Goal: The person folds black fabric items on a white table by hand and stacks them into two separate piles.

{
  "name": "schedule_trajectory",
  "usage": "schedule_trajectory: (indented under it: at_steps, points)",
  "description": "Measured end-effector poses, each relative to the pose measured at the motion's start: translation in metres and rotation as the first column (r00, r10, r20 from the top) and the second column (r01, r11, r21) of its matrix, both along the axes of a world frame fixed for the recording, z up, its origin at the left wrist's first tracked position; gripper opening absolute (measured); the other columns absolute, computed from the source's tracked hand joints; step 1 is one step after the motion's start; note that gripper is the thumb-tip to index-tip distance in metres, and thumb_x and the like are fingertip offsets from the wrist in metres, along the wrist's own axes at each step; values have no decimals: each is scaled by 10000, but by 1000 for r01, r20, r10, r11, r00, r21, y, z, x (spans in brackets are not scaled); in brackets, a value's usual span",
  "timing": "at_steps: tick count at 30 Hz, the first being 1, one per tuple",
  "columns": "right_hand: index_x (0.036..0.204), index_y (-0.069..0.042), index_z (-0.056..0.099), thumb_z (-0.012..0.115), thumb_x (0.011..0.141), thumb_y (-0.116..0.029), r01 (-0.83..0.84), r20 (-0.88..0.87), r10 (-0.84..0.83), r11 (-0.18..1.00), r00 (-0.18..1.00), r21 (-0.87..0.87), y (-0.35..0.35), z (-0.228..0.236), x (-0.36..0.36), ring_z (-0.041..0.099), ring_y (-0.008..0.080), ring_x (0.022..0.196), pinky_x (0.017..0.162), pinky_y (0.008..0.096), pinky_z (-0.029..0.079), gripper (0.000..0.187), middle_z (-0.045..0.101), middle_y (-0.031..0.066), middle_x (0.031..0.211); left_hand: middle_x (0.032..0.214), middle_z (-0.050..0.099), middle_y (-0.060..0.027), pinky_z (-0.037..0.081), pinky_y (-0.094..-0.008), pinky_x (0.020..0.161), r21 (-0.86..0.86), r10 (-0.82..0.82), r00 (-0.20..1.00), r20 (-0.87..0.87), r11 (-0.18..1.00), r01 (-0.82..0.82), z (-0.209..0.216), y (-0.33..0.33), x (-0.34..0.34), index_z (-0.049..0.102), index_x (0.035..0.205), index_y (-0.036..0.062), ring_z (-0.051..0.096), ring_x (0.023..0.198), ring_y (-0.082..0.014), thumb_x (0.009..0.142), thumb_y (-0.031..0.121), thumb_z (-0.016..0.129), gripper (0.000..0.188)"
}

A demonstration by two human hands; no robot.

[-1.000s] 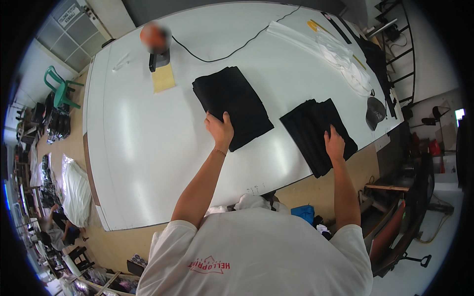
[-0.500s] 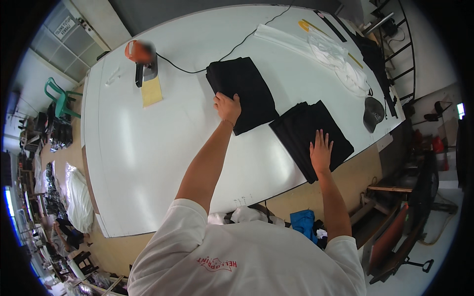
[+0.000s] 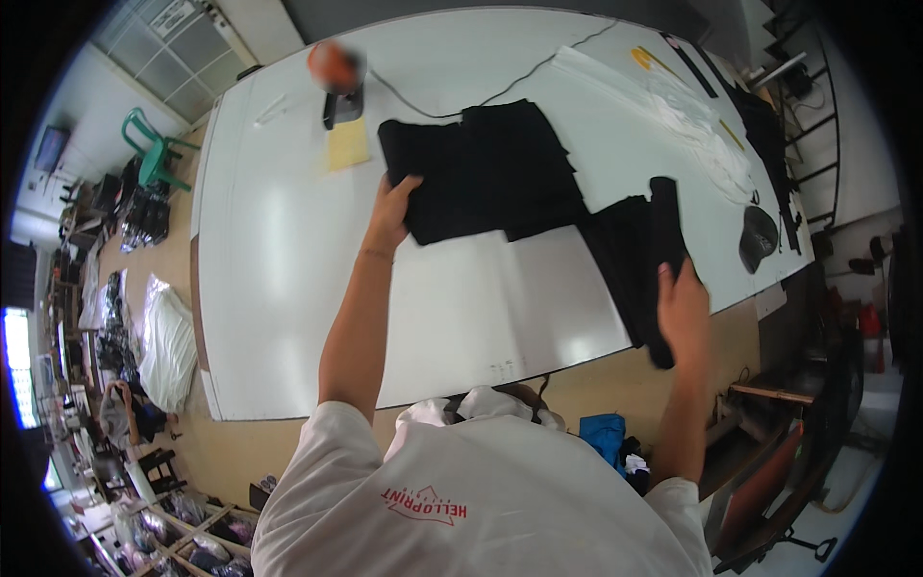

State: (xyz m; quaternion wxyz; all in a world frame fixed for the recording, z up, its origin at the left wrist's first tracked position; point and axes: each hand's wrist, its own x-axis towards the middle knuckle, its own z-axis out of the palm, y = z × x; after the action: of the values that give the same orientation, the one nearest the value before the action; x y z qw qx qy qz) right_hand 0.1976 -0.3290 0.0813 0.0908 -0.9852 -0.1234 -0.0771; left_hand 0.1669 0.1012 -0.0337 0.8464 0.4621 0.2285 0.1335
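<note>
Folded black cloth (image 3: 481,183) lies across the middle of a white table. My left hand (image 3: 392,207) holds the left edge of its upper layer, thumb on top and fingers underneath. That layer sits left of the layers beneath, whose edges show on the right. A second black cloth stack (image 3: 615,250) rests to the right, nearer to me, touching the first. With my right hand (image 3: 683,298) I grip a black folded piece (image 3: 665,216) at that stack's right side, its edge raised and thumb toward the left. The fingers behind it are hidden.
An orange-topped corded tool (image 3: 336,72) stands at the far left beside a yellow sheet (image 3: 348,144). Its black cord (image 3: 519,87) crosses the back. White fabric (image 3: 673,115), a yellow-handled tool (image 3: 644,60) and a dark cap (image 3: 759,238) occupy the right. A green chair (image 3: 154,149) stands left.
My left hand has drawn the upper black layer leftward off the first stack. My right hand, flat on the second stack before, has closed round a piece and raised its right side.
</note>
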Motion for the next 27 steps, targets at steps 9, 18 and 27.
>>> schedule_trajectory:
  at_steps: [9,18,27]
  points:
    - [1413,-9,400,598,948,-373,-467,-490,533,845,690,261,192,-174,-193,554,419,1194,980,524,454,623,561,256,1308,1226,543,-289,437,-480,989,916,688,653,-316,401,21,-130,83,-153,461,1290,-94,538,1145,-428,884,200,696,553]
    - [1403,16,421,710,878,-392,-126,-493,318,915,810,383,164,-216,-166,518,432,1208,981,475,459,725,492,260,1300,1232,541,-327,462,-437,955,826,602,771,-206,529,-192,-141,8,-195,360,1395,-89,571,1133,-399,915,270,680,679]
    - [1354,14,466,626,938,-364,-108,-397,285,904,872,413,186,-236,-184,558,428,1110,932,490,469,585,531,243,1211,1456,404,-280,409,-487,1047,681,474,727,-497,732,-12,-106,42,-138,318,1486,32,482,1261,-477,912,287,667,719]
